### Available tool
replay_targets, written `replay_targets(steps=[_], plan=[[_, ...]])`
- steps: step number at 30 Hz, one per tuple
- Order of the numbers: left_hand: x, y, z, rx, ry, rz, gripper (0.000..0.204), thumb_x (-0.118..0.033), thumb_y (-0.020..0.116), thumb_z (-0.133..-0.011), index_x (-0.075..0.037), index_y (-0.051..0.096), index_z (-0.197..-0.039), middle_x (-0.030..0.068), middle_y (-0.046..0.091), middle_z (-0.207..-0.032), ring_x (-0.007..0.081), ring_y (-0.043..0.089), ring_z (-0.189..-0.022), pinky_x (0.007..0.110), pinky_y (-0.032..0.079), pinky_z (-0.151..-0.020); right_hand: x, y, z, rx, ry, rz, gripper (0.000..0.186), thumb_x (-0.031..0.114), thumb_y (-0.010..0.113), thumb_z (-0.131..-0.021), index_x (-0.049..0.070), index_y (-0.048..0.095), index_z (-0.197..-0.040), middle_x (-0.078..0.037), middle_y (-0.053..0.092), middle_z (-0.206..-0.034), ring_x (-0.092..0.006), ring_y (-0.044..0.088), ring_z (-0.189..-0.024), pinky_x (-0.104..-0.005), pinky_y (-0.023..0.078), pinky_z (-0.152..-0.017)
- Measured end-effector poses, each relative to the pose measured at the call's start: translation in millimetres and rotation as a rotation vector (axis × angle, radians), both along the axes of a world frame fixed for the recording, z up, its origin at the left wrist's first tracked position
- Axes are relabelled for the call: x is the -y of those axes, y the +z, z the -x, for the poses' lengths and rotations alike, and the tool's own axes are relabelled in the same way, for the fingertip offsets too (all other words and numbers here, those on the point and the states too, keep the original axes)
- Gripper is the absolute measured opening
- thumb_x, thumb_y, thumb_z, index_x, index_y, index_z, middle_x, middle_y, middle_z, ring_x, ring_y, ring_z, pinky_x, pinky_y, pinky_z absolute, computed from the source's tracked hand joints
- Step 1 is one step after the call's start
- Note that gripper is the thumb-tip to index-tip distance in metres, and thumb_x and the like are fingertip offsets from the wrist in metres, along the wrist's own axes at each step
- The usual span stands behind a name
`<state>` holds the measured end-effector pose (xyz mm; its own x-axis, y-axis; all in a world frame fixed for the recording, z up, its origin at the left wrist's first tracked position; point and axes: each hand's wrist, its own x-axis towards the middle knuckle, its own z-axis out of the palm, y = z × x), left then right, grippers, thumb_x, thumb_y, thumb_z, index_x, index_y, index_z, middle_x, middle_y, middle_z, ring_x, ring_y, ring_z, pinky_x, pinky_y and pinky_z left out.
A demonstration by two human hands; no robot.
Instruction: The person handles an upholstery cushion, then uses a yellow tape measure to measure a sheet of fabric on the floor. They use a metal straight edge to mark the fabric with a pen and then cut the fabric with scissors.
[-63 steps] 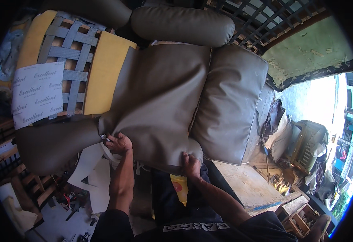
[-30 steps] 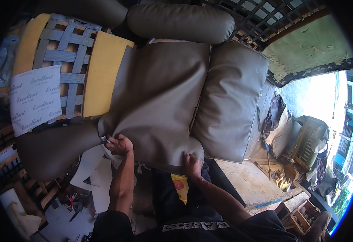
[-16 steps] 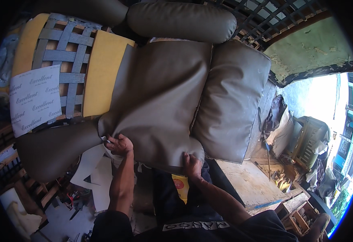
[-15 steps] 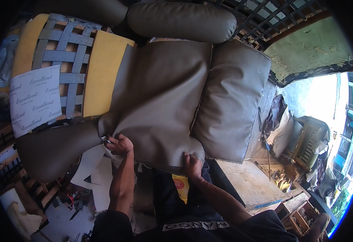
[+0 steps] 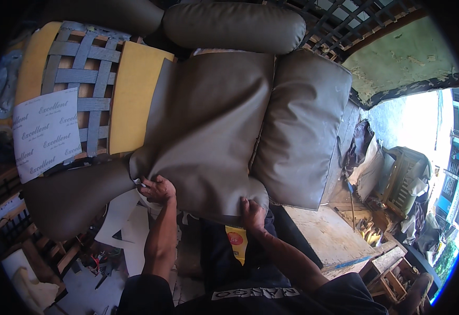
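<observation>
A loose brown-grey leather cover point(image 5: 204, 131) lies over a sofa frame, creased diagonally toward its lower left corner, where my left hand point(image 5: 156, 188) is closed on the edge. My right hand point(image 5: 252, 214) grips the same cover's lower right edge, thumb on top, at a rounded end. A puffy cushion point(image 5: 300, 131) lies along the cover's right side and a bolster point(image 5: 233, 26) above it. To the left are yellow foam point(image 5: 132, 100), woven grey webbing point(image 5: 90, 65), a printed white sheet point(image 5: 44, 134) and a leather-covered arm piece point(image 5: 72, 199) reaching below my left hand.
A wooden board point(image 5: 324, 236) and boxes of wood pieces point(image 5: 397, 278) are at lower right. Scraps and an upholstered frame point(image 5: 403, 178) lie beyond, near a bright opening. A worn green panel point(image 5: 397, 60) is at upper right, white offcuts point(image 5: 122, 223) below at left.
The view has shifted slightly, with both hands appearing a little further right. Both keep their grip on the cover, whose shape looks nearly the same.
</observation>
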<state>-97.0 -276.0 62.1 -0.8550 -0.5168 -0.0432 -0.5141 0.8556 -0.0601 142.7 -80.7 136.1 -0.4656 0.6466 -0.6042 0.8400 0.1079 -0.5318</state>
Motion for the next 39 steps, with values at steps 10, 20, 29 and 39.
replay_targets(steps=[10,20,29,39], plan=[[13.2,-16.5,-4.6,-0.146,-0.062,-0.014,0.058,-0.034,0.045,-0.083,-0.012,0.042,-0.137,0.0229,0.042,-0.124,0.0402,0.04,-0.124,0.055,0.04,-0.099,2.9,-3.8,-0.4,0.036,-0.005,0.022,0.051,0.046,0.054,-0.098,-0.001,0.065,-0.08,-0.029,0.064,-0.077,-0.0485,0.064,-0.081,-0.0508,0.05,-0.071],[12.1,-18.4,-3.6,-0.189,-0.054,-0.015,0.058,-0.034,0.047,-0.081,-0.015,0.043,-0.136,0.0206,0.043,-0.124,0.0391,0.041,-0.123,0.055,0.04,-0.097,3.0,-1.5,0.9,0.04,-0.015,0.021,0.05,0.046,0.055,-0.098,-0.001,0.066,-0.082,-0.029,0.064,-0.077,-0.0481,0.065,-0.082,-0.0516,0.05,-0.072],[10.6,-17.2,-3.3,-0.134,-0.032,-0.017,0.058,-0.035,0.046,-0.082,-0.015,0.043,-0.136,0.0205,0.042,-0.127,0.0386,0.041,-0.125,0.057,0.041,-0.096,3.8,-6.9,-3.0,0.026,-0.02,0.016,0.052,0.046,0.055,-0.098,-0.001,0.065,-0.08,-0.029,0.063,-0.074,-0.0483,0.064,-0.078,-0.0506,0.049,-0.069],[15.4,-19.5,-3.0,-0.135,-0.043,-0.006,0.058,-0.037,0.045,-0.084,-0.011,0.042,-0.136,0.023,0.041,-0.125,0.0409,0.039,-0.125,0.056,0.039,-0.099,4.6,-3.9,-0.7,0.006,-0.016,0.002,0.051,0.044,0.055,-0.099,-0.002,0.064,-0.078,-0.029,0.062,-0.072,-0.0473,0.064,-0.076,-0.0497,0.049,-0.066]])
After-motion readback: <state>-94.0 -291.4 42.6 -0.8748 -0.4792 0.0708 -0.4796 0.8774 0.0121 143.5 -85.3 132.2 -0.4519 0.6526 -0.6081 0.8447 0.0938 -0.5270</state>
